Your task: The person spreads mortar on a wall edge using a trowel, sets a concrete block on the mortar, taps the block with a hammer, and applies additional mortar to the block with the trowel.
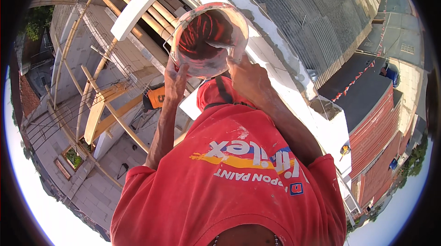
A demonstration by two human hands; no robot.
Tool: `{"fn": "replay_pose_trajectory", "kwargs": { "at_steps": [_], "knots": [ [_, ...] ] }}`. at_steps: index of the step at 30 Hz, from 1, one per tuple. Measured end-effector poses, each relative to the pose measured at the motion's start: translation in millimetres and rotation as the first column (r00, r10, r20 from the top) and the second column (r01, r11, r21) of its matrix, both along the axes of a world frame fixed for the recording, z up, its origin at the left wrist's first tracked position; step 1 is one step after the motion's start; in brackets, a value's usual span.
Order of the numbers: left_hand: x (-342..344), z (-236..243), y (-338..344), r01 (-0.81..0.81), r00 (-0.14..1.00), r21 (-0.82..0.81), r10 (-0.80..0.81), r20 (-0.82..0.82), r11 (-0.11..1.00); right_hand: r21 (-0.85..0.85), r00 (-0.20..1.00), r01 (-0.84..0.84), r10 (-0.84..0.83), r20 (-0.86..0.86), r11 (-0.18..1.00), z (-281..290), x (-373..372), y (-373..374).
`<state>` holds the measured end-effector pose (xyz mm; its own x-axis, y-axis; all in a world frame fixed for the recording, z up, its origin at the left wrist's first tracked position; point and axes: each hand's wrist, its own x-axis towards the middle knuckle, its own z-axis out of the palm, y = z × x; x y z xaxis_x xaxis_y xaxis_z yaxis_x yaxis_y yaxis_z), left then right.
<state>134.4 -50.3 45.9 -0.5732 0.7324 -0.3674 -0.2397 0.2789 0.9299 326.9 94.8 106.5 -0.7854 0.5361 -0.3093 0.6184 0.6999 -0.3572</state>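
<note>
Both my hands are on a round bucket [238, 20], held up before me with its mouth turned up to me. Inside it is red with dark patches and grey smears, and dried grey stuff coats the rim. My left hand [176, 79] grips the bucket's left side near the wire handle. My right hand [248, 74] is closed on its right side, fingers at the rim. A pale pointed patch by the right fingers may be residue or a tool; I cannot tell. Below the bucket is a red cloth thing [212, 93] with a black strap, just beyond my red shirt.
Bamboo poles [158, 15] run past the bucket at left, with a white block [134, 12] on them. Lower left are a wooden plank frame [97, 115], grey block walls and an orange cloth [156, 97]. A pale wall top [280, 62] and corrugated roofs [298, 11] lie right.
</note>
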Motion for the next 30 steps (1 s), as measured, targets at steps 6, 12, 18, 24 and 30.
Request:
{"fn": "replay_pose_trajectory", "kwargs": {
  "at_steps": [6,12,18,24,30],
  "knots": [
    [2.5,13.3,2.5,-0.048,0.998,-0.059,0.05,0.04,0.997,-0.005,0.996,0.081,-0.081,0.024,0.997,12.4,-7.4,17.6],
    [-1.5,6.9,-4.8,-0.009,0.998,-0.114,0.002,-0.059,0.993,-0.174,1.0,-0.011,0.014,0.019,0.985,8.1,3.3,11.7],
    [6.0,20.6,4.8,0.061,0.951,-0.135,-0.099,-0.292,0.989,0.079,0.996,0.076,-0.079,0.03,0.994,18.4,-6.6,42.2],
    [8.9,61.9,9.2,0.099,0.965,-0.033,-0.104,-0.239,0.995,-0.188,0.998,-0.007,-0.005,-0.064,0.982,6.8,7.0,36.8],
    [6.2,39.9,-1.8,0.032,0.989,-0.076,-0.043,-0.142,0.997,-0.532,0.929,0.002,-0.199,-0.313,0.847,-35.0,24.3,24.0]
  ]
}}
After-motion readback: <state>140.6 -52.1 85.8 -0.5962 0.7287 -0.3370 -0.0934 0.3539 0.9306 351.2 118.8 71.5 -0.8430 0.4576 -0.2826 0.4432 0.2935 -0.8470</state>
